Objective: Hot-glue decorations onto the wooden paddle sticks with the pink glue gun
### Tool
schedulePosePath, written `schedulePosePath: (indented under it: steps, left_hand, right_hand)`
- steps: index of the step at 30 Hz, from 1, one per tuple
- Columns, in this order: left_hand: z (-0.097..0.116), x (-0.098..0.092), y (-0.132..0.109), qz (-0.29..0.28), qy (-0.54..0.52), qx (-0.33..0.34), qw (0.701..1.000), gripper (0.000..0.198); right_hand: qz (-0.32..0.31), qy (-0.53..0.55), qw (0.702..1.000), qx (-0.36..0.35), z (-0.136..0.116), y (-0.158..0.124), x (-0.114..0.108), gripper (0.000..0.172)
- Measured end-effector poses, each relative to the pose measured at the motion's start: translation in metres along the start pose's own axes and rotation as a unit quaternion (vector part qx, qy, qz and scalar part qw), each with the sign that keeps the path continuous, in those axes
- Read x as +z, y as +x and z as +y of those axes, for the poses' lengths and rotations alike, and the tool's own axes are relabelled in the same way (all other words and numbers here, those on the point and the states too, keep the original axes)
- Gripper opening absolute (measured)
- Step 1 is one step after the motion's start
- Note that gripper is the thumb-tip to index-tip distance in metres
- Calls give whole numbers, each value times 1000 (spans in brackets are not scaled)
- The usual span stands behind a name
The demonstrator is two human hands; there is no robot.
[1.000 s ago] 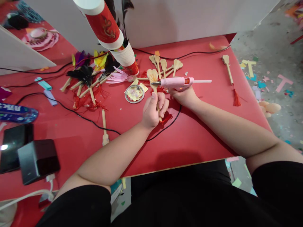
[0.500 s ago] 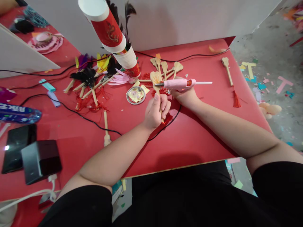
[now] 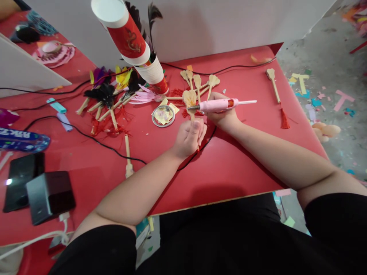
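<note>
Holding a wooden stick (image 3: 189, 98) by its narrow handle, the left hand (image 3: 190, 136) in the head view is clenched around it, thumb uppermost. Gripping this low probably keeps the fingers clear of the metal nozzle and leaves the broad, orange-marked head exposed. The stick is above the middle of the red desk (image 3: 243, 168), toward its far edge, with the head pointing away from the person.

The right hand (image 3: 223, 114) grasps a pink glue gun (image 3: 213, 105) from below and behind; its fingertips are hidden, so I cannot tell whether the trigger is squeezed. The gun lies nearly level, its nozzle crossing the lower part of the stick's head; whether it touches the wood is unclear. Holding it sideways seems to keep the tip in sight, while a pale glue stick (image 3: 247, 102) juts from its rear toward the desk's right edge.

Just left of the stick's head sits a round tin (image 3: 163, 116) with yellowish pieces in it, within easy reach. Bare wooden sticks (image 3: 197, 82) lie near the far edge, beyond the hands, apart from the feathered sticks (image 3: 104, 97) to the left, perhaps so the two kinds stay sorted. One tasselled stick (image 3: 274, 86) lies alone beside the right edge, near the far right corner. A phone (image 3: 17, 177) lies toward the left end, well apart from the nozzle.
</note>
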State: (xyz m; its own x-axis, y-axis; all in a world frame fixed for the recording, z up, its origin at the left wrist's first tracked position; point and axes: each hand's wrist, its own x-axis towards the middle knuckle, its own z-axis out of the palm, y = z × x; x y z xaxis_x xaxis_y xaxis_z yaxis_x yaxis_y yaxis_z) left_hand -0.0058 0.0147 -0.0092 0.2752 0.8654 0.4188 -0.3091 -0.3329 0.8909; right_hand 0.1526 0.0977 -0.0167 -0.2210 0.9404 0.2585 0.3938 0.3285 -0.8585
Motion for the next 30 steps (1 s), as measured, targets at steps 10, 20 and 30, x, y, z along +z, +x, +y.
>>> schedulePosePath:
  steps: [10, 20, 30]
  left_hand:
    - [-10, -8, -7, -27, 58, 34, 997, 64]
    - [-7, -9, -9, -30, 83, 18, 996, 68]
    - [-8, -8, -9, -40, 89, 30, 995, 69]
  right_hand:
    - [59, 53, 996, -46, 11, -4, 3, 52]
    - [89, 22, 995, -43, 8, -3, 3, 72]
    - [87, -3, 996, 8, 6, -4, 2, 72]
